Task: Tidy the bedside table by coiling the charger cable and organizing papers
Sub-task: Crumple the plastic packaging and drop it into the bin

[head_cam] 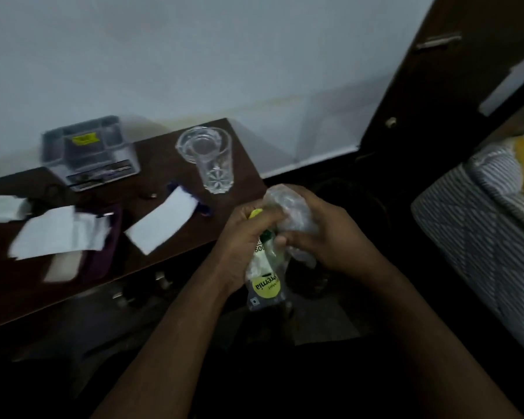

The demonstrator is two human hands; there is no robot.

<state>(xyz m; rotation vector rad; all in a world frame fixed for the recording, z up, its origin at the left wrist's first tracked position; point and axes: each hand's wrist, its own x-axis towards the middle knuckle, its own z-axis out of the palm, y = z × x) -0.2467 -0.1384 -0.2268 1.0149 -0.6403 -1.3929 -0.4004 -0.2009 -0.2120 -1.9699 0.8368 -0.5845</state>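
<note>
Both my hands crumple a clear plastic packet just off the bedside table's right end.

My left hand (242,240) grips the plastic packet (265,285) with its yellow-green label hanging down, and my right hand (321,234) curls round its bunched top. On the bedside table (152,164) I see loose papers (164,220), a clear glass (208,160) and a grey organizer tray (88,152). I cannot make out the charger cable in this blur.

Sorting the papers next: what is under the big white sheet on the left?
A purple pouch and a pale flat thing stick out from under the sheet; the rest is covered.
</note>
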